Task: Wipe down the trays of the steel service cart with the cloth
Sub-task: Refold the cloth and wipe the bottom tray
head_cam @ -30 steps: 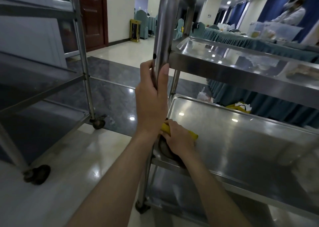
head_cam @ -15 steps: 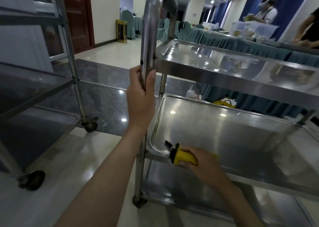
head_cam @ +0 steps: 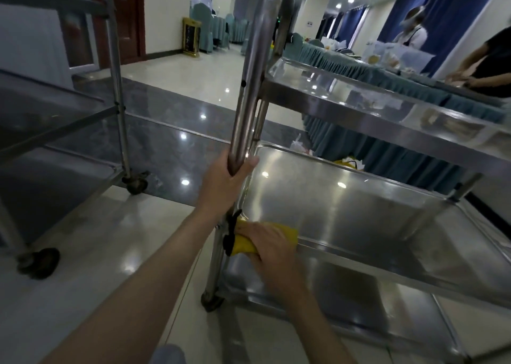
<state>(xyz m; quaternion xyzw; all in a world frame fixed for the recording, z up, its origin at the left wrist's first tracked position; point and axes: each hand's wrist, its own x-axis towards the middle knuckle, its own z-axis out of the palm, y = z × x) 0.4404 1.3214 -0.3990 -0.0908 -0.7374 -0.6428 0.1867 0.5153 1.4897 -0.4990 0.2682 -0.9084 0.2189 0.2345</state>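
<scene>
- The left hand [head_cam: 225, 182] has its fingers wrapped round the upright post [head_cam: 250, 87] of the steel service cart, just above the middle tray [head_cam: 359, 211], steadying the frame.
- The right hand [head_cam: 269, 243] presses down on the yellow cloth [head_cam: 244, 243], fingers curled over the wad, at the tray's near left corner, right on its front rim.
- The cloth is soft and light; it bunches under the palm, so a flat, spread hold should cover more steel than a tight wad. A dark bit pokes out at its left end, perhaps a tag or trim; the view is too blurred to say.
- The tray is stiff, smooth and shiny, so the cloth should slide easily. The cart stands on castors [head_cam: 211, 301], and I judge it would roll under a hard push without the grip on the post.
- Edges: the tray has a raised lip all round with rounded corners, where dirt would gather; the cloth must be pushed into that bend.
- Room: the top tray [head_cam: 387, 106] hangs over the middle one, so the arm has to go in low and flat. The tray's far right stretch lies open, and the bottom tray [head_cam: 359, 303] sits underneath.
- A second cart [head_cam: 55, 120] stands well apart to the left, leaving floor between.
</scene>
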